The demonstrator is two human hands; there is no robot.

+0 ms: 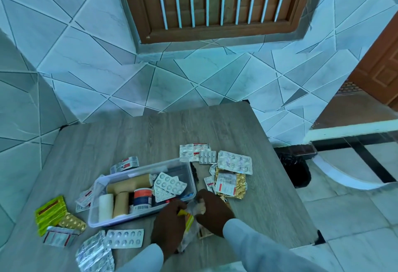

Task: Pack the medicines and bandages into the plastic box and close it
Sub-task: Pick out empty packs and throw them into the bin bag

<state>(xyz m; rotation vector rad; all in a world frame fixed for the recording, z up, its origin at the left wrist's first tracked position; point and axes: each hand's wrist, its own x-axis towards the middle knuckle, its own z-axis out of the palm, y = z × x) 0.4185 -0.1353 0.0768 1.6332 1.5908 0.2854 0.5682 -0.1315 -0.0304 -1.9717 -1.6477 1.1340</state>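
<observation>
Far left of the hands, near the surface's (150, 138) left edge, a green-yellow packet (50, 212) lies with a gold blister strip (72, 223) overlapping its near corner and a silver strip (60, 236) just below. Nearer the left hand, a crumpled foil strip (94, 254) runs off toward the near edge beside a white blister card (125, 238).

The clear plastic box (103, 222) sits open just left of and beyond the hands. It holds a white bandage roll (106, 207), tan rolls (129, 185), a small jar with a dark label (142, 200) and silver blister packs (170, 184). More strips peek out from behind and beside the box, partly hidden by its walls.

The left hand (168, 226) curls round a yellow-orange item (187, 217) in a clear, crinkled wrapper (189, 235); what it is cannot be made out. The right hand (212, 212) pinches the wrapper's top, fingers bent, touching the box's near right corner. Both sleeves are cut off at the bottom of the view.

Right of and beyond the hands lie a gold foil packet (233, 185) and several silver strips (234, 161). Past them bare surface runs to the right edge, with open room too at the far side toward the tiled wall (86, 56).
</observation>
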